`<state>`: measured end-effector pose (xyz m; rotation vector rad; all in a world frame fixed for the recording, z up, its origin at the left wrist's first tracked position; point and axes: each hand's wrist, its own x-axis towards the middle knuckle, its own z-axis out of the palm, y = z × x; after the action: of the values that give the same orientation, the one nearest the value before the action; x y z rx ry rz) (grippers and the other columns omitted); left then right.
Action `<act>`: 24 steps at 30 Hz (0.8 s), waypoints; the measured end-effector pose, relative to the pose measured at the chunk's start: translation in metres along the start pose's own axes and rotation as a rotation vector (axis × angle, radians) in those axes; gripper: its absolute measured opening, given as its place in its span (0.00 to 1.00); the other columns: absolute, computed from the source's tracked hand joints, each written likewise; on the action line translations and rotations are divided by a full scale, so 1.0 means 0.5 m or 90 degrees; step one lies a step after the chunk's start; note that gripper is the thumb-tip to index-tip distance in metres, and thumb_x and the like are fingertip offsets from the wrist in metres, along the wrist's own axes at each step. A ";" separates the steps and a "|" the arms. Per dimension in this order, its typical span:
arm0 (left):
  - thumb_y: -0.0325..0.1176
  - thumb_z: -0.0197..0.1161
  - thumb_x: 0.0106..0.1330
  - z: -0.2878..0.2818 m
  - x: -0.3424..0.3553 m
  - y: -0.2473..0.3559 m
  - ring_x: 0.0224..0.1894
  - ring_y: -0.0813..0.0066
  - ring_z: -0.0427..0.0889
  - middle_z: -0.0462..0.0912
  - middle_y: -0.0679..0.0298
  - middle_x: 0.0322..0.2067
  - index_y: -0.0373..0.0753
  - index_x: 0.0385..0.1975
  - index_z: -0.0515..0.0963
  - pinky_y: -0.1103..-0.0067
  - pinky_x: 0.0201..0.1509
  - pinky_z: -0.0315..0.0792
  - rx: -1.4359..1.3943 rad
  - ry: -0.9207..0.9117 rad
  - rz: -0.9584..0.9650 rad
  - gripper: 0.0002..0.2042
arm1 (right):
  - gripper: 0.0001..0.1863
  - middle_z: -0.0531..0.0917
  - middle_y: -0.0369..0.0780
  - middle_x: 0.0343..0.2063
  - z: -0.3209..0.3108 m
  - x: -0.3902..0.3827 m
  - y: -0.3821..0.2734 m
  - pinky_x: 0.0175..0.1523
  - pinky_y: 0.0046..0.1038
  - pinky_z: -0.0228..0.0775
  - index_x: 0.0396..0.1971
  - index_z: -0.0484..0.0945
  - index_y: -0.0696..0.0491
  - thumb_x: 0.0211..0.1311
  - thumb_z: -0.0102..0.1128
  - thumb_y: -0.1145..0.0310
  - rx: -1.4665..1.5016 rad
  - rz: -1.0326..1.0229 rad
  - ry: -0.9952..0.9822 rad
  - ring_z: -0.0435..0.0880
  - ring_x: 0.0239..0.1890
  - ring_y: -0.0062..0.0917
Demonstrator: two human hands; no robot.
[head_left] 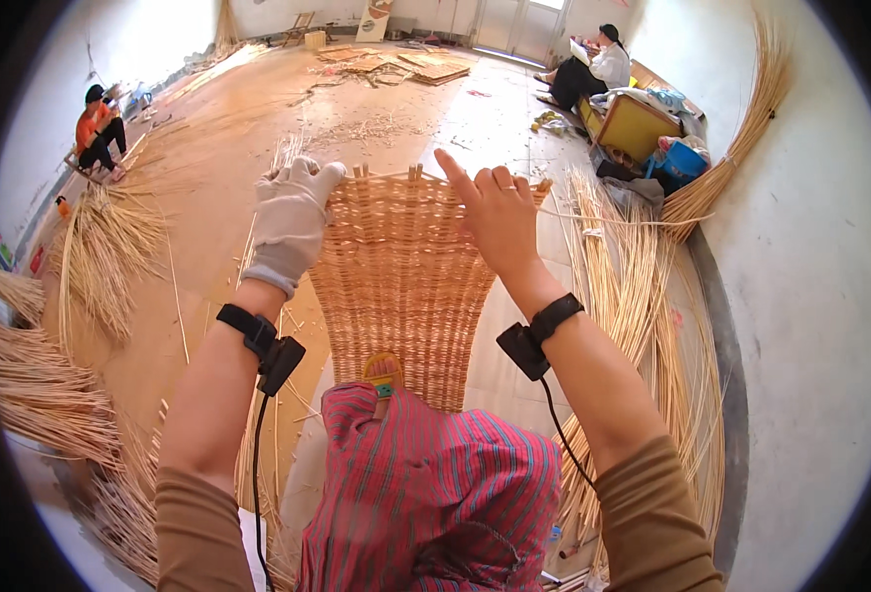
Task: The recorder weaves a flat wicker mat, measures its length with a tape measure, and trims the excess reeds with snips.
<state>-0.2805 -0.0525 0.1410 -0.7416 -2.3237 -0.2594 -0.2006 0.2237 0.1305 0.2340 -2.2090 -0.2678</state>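
Observation:
A tan woven panel (pixel 401 286), with short stake ends along its top edge, stands in front of me, narrower at the bottom. My left hand (pixel 287 222), in a pale glove, has its fingers curled on the panel's upper left corner. My right hand (pixel 494 212), bare, grips at the upper right, index finger raised and other fingers bent; a thin strand runs out rightward beside it. My sandalled foot (pixel 383 375) rests against the panel's lower part. A striped red cloth (pixel 425 493) covers my lap, and black devices are strapped to both wrists.
Long loose strands (pixel 613 345) lie right, more bundles (pixel 50 385) left, another (pixel 751 99) against the right wall. A person (pixel 97 133) sits far left, another (pixel 603 74) back right near a piled seat with a blue bucket (pixel 682 163). Flat scraps (pixel 396 64) lie at the back.

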 end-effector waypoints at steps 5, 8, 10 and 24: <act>0.27 0.72 0.54 -0.054 0.026 0.020 0.54 0.53 0.77 0.78 0.57 0.48 0.49 0.55 0.78 0.62 0.59 0.68 0.031 0.009 0.013 0.26 | 0.46 0.81 0.35 0.33 -0.045 0.027 0.025 0.53 0.39 0.74 0.78 0.56 0.33 0.60 0.60 0.78 -0.005 0.031 -0.072 0.81 0.45 0.29; 0.26 0.72 0.52 -0.076 0.017 0.012 0.56 0.54 0.77 0.79 0.57 0.48 0.50 0.55 0.78 0.60 0.63 0.65 -0.007 0.023 0.029 0.27 | 0.47 0.84 0.39 0.38 -0.073 0.037 0.014 0.55 0.42 0.74 0.80 0.50 0.33 0.63 0.57 0.76 -0.015 0.026 -0.113 0.82 0.50 0.32; 0.26 0.72 0.51 -0.087 0.030 0.036 0.54 0.53 0.78 0.79 0.57 0.46 0.48 0.54 0.78 0.61 0.60 0.66 0.000 0.048 0.052 0.27 | 0.48 0.86 0.41 0.41 -0.094 0.032 0.031 0.56 0.42 0.74 0.80 0.49 0.31 0.63 0.58 0.77 -0.013 0.043 -0.077 0.82 0.52 0.34; 0.26 0.74 0.48 -0.177 0.034 0.090 0.52 0.56 0.78 0.78 0.57 0.44 0.48 0.54 0.78 0.61 0.59 0.67 0.013 0.042 0.040 0.28 | 0.42 0.86 0.41 0.41 -0.157 0.032 0.038 0.56 0.41 0.72 0.76 0.58 0.34 0.64 0.59 0.74 -0.003 0.065 -0.081 0.81 0.54 0.35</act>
<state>-0.2167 -0.0409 0.2180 -0.7841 -2.2335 -0.2286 -0.1491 0.2291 0.1942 0.1032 -2.3374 -0.2375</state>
